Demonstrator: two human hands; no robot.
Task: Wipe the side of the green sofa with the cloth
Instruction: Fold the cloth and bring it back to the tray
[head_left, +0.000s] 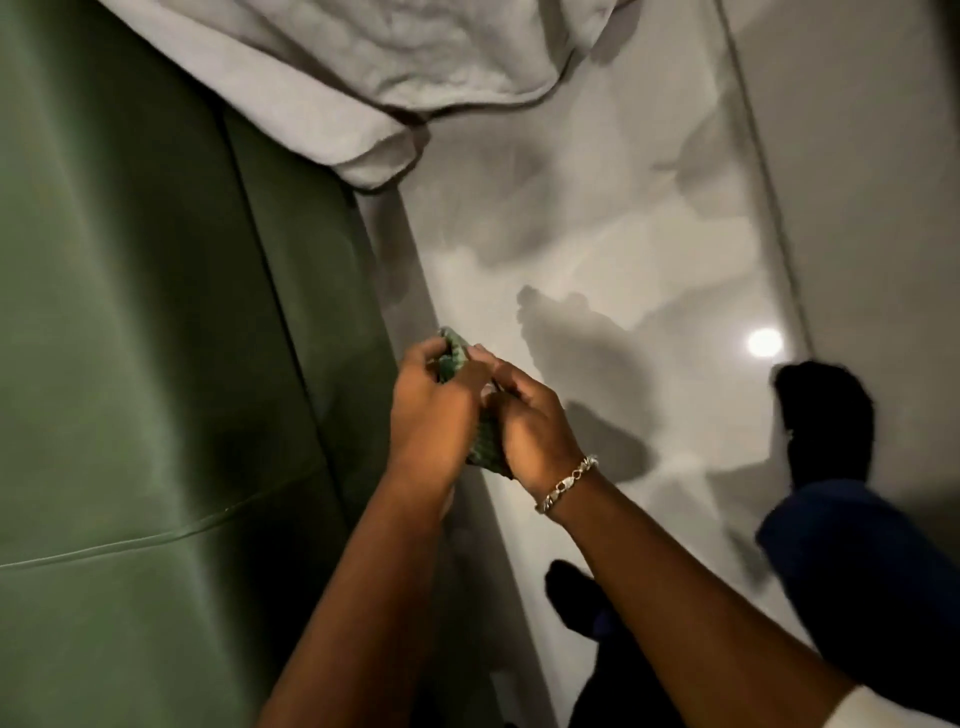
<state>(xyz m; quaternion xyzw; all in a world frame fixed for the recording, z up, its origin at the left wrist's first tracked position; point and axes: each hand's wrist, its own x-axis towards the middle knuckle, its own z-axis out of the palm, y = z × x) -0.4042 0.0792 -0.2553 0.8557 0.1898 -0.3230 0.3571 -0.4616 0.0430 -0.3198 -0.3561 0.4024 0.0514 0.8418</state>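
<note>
The green sofa (145, 322) fills the left half of the head view, its side panel dropping toward the floor. A small green cloth (485, 441) is bunched between both hands just to the right of the sofa's side. My left hand (431, 415) grips its upper part, where a corner pokes out above the fingers. My right hand (530, 421), with a metal bracelet at the wrist, closes on the lower part. Most of the cloth is hidden by the fingers.
A white blanket (363, 67) hangs over the sofa at the top. Glossy pale floor tiles (597, 260) run along the right, with a wall (857, 130) beyond. My feet in dark socks (821, 415) and blue trouser legs stand at lower right.
</note>
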